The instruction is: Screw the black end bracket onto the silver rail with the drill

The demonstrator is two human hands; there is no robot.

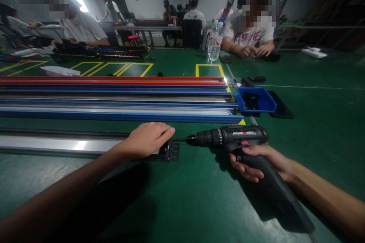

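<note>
My right hand (256,163) is wrapped around the handle of a black cordless drill (245,134) with a red switch. Its long bit (182,139) points left and reaches the end of a silver and black metal profile (65,145). Over that end lies my left hand (149,138), gripping the profile from above with the thumb along the near side and the other fingertips partly hidden. A black slotted end bracket (175,152) shows at the profile's tip, just below the bit. Whether the bit sits in a screw is too small to tell.
Behind lie several long blue profiles (114,115) and an orange profile (114,80). A blue bin (269,107) with small black parts stands right of them. Farther back are water bottles (213,43), a white power strip (313,52) and co-workers seated across the green table (322,129).
</note>
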